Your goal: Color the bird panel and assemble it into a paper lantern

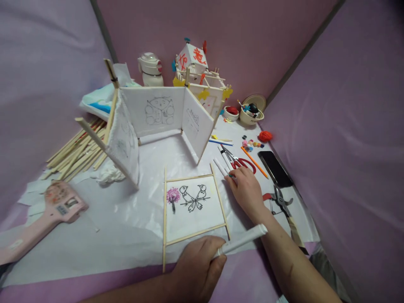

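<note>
The table (126,235) is covered with a white sheet over lilac cloth and is enclosed by lilac walls; a bundle of sticks (78,149), a folding paper screen (158,113), scissors (243,162) and a phone (275,168) are noted on it. A white marker (241,240) is gripped in the closed fingers of the left hand (197,265) at the near edge, just beside a stick-framed panel (192,206) bearing two black birds and a pink flower. The right hand (248,189) is laid on capped markers (222,164), its fingers curled over them.

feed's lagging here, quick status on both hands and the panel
Left hand shut on white marker. Right hand on the white markers beside the red scissors. Framed bird drawing flat between hands, nothing on it.
</note>
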